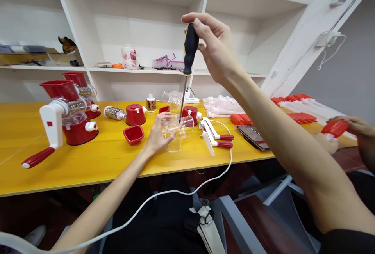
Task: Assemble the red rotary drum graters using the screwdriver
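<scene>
The right hand [213,47] gripped a screwdriver [191,47] by its handle, blade pointing down at the clear plastic body [185,129] (exact tip contact was hard to judge) that the left hand [158,136] grasped below. Left of that hand lay a red cup [133,134]; right of it, red-gripped cranks [224,144]; farther left stood assembled graters [79,133].

Screwdriver [190,51] in right hand [215,47], left hand [156,137] holding clear plastic part [184,130]

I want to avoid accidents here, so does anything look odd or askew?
Yes: the white cable runs over the front edge of the yellow table and trails toward the camera, where it might snag. I see no spill or obvious damage.
</scene>
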`<state>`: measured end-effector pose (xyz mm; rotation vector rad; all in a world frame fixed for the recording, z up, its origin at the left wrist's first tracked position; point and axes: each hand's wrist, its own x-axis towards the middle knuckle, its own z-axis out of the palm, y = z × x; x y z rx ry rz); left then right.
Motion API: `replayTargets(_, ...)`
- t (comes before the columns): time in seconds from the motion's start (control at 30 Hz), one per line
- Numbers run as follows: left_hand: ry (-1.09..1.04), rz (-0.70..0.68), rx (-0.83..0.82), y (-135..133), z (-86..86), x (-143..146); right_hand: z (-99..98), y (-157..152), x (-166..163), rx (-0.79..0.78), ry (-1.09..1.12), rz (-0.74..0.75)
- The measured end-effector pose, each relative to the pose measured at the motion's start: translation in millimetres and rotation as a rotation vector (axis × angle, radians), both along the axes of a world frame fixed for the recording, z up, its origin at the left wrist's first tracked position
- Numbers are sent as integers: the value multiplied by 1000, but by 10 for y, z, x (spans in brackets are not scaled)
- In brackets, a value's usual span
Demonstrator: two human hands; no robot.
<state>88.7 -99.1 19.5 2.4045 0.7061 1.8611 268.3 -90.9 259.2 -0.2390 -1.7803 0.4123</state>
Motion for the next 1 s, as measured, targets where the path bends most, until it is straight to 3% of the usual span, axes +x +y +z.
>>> replayTargets(0.17, -2, 10, 3, -4, -11, 1, 25, -92, 56, -28, -80, 115)
replayTargets(0.37, 0, 9, 2, 4, -16, -7, -30, 34, 1, 34, 25, 17)
replayTargets(0.6, 4, 4, 8, 5, -12, -4, 8, 22, 89, -6, -61, 116)
replayTargets(0.8, 7, 16, 11, 9, -14, -9, -29, 11, -15, 50, 78, -32)
replayTargets(1.0, -3, -20, -10, 19, -27, -7, -17, 31, 13, -17, 16, 34)
